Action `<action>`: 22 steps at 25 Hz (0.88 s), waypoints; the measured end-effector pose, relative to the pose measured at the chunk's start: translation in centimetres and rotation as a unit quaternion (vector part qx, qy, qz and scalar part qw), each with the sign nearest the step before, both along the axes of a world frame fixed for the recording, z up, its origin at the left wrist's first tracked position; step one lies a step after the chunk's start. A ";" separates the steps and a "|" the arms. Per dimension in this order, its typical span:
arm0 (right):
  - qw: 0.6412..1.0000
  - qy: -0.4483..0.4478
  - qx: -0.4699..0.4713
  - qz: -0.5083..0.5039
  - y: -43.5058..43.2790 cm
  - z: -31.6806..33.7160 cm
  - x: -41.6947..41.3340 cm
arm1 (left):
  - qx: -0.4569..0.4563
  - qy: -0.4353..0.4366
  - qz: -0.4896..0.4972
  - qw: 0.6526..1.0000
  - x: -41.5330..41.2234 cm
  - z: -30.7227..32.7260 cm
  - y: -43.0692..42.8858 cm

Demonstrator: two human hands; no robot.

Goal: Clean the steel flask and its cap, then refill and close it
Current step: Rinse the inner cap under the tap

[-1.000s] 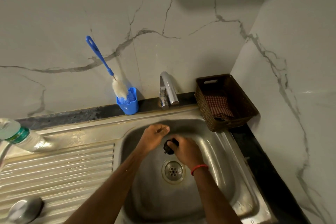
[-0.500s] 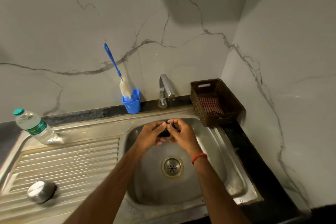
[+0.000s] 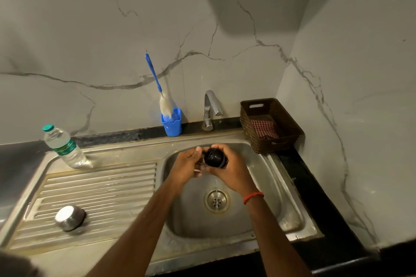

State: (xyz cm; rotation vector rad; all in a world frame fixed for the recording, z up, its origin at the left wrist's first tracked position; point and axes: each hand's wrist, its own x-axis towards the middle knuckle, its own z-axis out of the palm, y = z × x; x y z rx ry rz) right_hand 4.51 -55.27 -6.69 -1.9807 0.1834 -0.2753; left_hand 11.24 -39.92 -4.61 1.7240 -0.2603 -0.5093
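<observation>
Steel sink (image 3: 270,189), seen from above: your right hand (image 3: 234,172) curls round the black cap (image 3: 215,157), your left hand (image 3: 184,166) grips its other side with bent fingers (image 3: 198,150), both held over the basin just in front of the tap (image 3: 210,107). Well apart, on the ribbed drainboard (image 3: 101,186), sits a rounded steel vessel (image 3: 70,217); a water bottle (image 3: 64,146) stands near the wall, a brush (image 3: 155,83) in a blue cup (image 3: 172,125) beside the tap.

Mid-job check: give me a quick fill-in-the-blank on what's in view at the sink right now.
1. The left hand and right hand hold the black cap over the ____.
2. The bottle brush stands in a ____ cup.
3. The checked cloth lies inside the brown ____.
Missing words: sink; blue; basket.
</observation>
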 end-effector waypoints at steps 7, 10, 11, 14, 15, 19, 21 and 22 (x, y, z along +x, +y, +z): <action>1.000 0.002 0.018 -0.013 1.0 0.5 -1.4 | 0.014 -0.036 -0.027 0.999 -0.7 0.3 1.5; 1.000 -0.004 0.019 -0.017 1.4 0.7 -1.9 | 0.004 -0.032 -0.037 0.999 -1.3 0.4 1.5; 1.000 -0.004 0.023 -0.019 1.5 0.7 -2.0 | -0.006 -0.022 -0.037 0.999 -1.4 0.3 1.5; 0.999 -0.014 0.038 -0.016 1.7 0.6 -2.3 | -0.048 0.026 -0.040 0.998 -2.0 0.1 1.5; 0.999 -0.015 0.036 -0.011 1.8 0.4 -2.4 | -0.058 0.040 -0.044 0.997 -2.1 0.0 1.6; 1.000 -0.012 -0.003 -0.024 2.1 0.3 -2.6 | -0.007 -0.015 -0.039 0.999 -2.2 0.5 1.2; 0.998 -0.027 -0.023 -0.045 2.2 0.7 -2.5 | 0.031 -0.058 -0.032 0.997 -2.0 0.9 0.7; 0.997 -0.043 -0.020 -0.057 2.2 0.8 -2.3 | 0.035 -0.072 -0.026 0.996 -1.9 1.1 0.5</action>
